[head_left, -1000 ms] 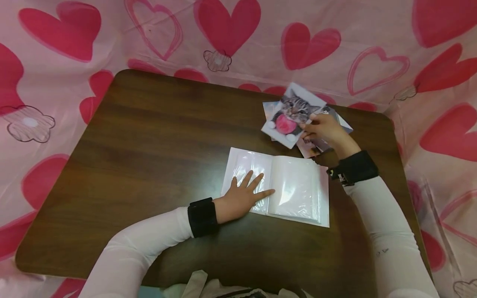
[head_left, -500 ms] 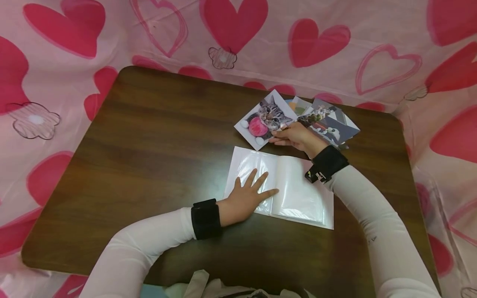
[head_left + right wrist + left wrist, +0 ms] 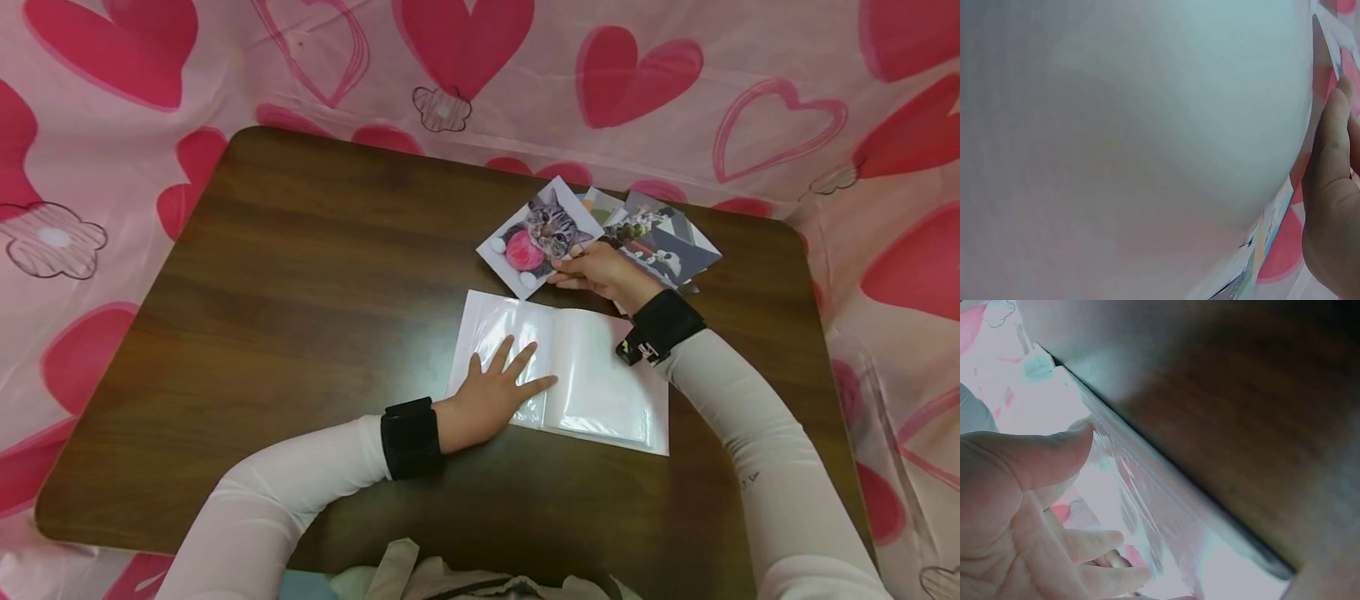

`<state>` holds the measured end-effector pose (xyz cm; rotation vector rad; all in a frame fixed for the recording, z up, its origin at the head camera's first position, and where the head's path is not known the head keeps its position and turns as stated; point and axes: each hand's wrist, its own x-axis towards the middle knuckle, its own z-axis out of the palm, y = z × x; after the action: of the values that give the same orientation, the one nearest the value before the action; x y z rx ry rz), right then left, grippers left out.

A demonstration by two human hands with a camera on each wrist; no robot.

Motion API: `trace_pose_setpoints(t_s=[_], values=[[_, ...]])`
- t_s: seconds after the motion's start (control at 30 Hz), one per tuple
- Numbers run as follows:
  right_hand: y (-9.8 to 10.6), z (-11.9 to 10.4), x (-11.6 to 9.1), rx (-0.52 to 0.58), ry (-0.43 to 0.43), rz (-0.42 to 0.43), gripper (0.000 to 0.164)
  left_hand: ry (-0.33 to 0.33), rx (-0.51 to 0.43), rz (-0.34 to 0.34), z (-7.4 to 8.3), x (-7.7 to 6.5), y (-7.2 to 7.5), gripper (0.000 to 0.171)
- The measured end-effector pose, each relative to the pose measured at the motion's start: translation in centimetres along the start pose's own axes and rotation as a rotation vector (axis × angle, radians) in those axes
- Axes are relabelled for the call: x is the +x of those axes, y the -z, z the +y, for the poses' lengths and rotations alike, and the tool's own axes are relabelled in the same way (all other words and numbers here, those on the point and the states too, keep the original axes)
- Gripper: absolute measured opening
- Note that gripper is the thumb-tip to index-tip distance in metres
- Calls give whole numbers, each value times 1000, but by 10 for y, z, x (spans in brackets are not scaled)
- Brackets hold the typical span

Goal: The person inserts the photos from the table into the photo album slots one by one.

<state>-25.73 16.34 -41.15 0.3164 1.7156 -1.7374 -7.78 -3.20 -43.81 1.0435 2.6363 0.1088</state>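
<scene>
An open photo album (image 3: 600,383) with clear plastic sleeves lies on the table. My left hand (image 3: 491,396) rests on its left page with fingers spread; in the left wrist view, the thumb and fingers of the left hand (image 3: 1029,519) lie straight along the glossy sleeve. Just beyond the album's top edge, my right hand (image 3: 596,271) pinches the lower right side of a photo of a cat with a pink ball (image 3: 536,237). The right wrist view is mostly filled by a pale album page (image 3: 1147,125), with the right hand (image 3: 1335,181) at its right edge.
Several other photos (image 3: 667,250) lie fanned in an overlapping pile behind and to the right of the right hand. The brown wooden table (image 3: 300,292) has rounded corners. Pink heart-patterned cloth (image 3: 525,100) hangs behind it and at both sides.
The right hand has carried the cat photo left and slightly down, off the photo pile, and turned it. Over the last half second it has barely moved. The left hand has stayed on the album.
</scene>
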Motion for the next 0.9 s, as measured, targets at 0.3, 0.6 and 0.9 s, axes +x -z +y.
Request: trace_pose_setpoints(t_s=[0.3, 0.6, 0.9], values=[[-1, 3, 0, -8, 45, -14, 36, 43, -53, -33, 0, 3, -1, 55], [-2, 6, -1, -6, 79, -2, 35, 82, -84, -56, 3, 8, 4, 51], [-1, 8, 2, -22, 33, 7, 36, 75, -51, -37, 4, 7, 4, 51]])
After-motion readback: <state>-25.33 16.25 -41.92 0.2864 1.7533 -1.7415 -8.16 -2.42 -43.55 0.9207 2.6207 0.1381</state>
